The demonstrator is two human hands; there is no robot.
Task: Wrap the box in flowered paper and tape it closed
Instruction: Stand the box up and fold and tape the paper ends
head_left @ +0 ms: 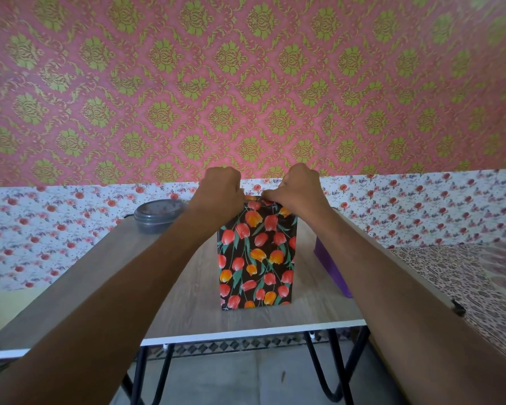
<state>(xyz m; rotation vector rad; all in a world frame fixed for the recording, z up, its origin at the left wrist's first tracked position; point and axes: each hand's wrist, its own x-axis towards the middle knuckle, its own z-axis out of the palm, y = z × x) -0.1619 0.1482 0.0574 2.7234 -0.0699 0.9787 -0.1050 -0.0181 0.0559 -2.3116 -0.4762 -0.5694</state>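
A: What's largest here?
B: The grey wood-grain table (199, 293) — upright at its middle stands a tall box (256, 252) wrapped in black paper with red and orange tulips.
A: Hands?
B: The right hand (298, 188) pinches its top edge; the left hand (221, 188) curls beside it — grip hidden, cannot tell.

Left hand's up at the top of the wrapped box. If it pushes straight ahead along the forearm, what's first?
The left hand sits at the upper left edge of the wrapped box, so it would likely brush its top first; beyond it only the flowered wall shows. Depth is unclear.
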